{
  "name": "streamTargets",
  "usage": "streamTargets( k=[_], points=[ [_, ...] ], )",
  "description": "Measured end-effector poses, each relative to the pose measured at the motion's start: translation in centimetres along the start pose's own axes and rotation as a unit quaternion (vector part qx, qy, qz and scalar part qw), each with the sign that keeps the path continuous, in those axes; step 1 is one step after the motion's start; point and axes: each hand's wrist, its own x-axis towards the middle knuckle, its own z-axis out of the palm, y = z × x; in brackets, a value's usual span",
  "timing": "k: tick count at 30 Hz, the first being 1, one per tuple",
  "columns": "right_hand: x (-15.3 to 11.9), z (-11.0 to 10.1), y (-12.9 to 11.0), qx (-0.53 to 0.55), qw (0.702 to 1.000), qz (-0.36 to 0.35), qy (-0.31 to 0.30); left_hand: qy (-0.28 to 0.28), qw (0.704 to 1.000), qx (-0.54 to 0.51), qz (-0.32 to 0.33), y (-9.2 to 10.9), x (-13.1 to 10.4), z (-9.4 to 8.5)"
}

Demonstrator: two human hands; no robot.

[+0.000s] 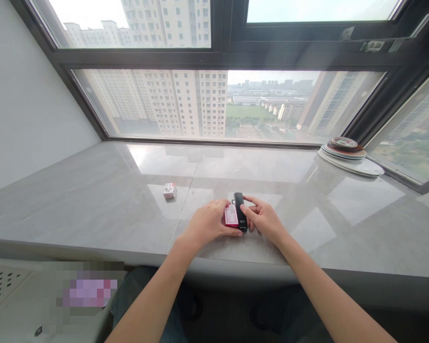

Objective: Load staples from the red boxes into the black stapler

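My left hand (pixel 210 219) is closed around a small red-and-white box (pixel 231 215), its thumb and fingers along the edges. Right beside that box, side by side with it, stands a black stapler (pixel 240 209) pointing away from me. My right hand (pixel 264 216) grips the stapler from the right, fingertips on its top and side. Farther left on the grey stone sill lies another small box, white with red print (pixel 169 190), apart from both hands. The undersides of the held things are hidden.
A stack of plates (pixel 346 155) sits at the sill's far right corner by the window frame (pixel 214 59). The glossy sill (pixel 93 205) ends at a front edge just before my legs. Below left is a pale perforated chair (pixel 14 305) with a blurred purple patch.
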Motion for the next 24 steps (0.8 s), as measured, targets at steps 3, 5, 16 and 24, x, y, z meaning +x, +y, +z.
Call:
streamTargets(
  k=[3,5,16,24],
  points=[
    [-0.1,0.0,-0.1,0.0,1.0,0.001,0.012,0.07,0.997,-0.018,0.001,-1.6,0.1,-1.4],
    [-0.1,0.0,-0.2,0.007,1.0,0.004,0.028,0.158,0.984,0.014,-0.085,-4.4,0.5,-3.4],
    [-0.2,0.1,-0.7,0.061,0.997,0.005,0.052,0.045,0.947,0.061,-0.311,-13.3,2.3,-5.4],
    [0.2,0.1,-0.5,0.051,0.998,0.02,0.021,-0.024,0.985,0.017,-0.171,-5.8,6.4,1.3]
  ],
)
